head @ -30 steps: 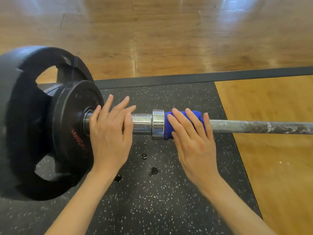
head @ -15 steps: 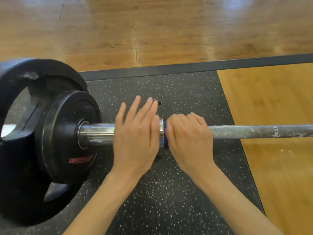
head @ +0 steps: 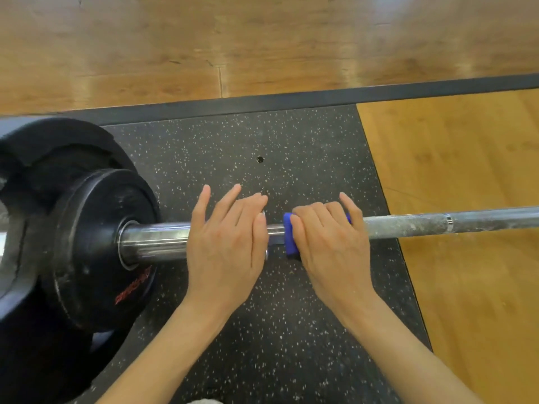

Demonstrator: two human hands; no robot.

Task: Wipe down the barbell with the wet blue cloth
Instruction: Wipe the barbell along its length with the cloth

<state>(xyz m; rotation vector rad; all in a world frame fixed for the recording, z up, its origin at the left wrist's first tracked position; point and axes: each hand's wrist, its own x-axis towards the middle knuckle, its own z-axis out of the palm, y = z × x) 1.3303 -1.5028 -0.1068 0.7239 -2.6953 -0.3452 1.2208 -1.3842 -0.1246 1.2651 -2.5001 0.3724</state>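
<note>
The barbell (head: 437,224) lies across the view, its grey shaft dusted with white chalk on the right and its shiny sleeve (head: 157,243) running into the plates on the left. My left hand (head: 226,246) rests flat on the sleeve over the collar, fingers straight and spread. My right hand (head: 329,243) grips the blue cloth (head: 290,239), which is wrapped round the shaft just right of the collar. Most of the cloth is hidden under my fingers.
Two black weight plates (head: 96,246) stand on the sleeve at the left. The bar sits over a speckled black rubber mat (head: 262,330). Bare wooden platform (head: 466,287) lies to the right, and wood flooring (head: 262,39) beyond the mat's dark border.
My left hand slid right along the sleeve from beside the plates to the collar. My right hand curled tighter round the cloth, which now sits slightly right of the collar.
</note>
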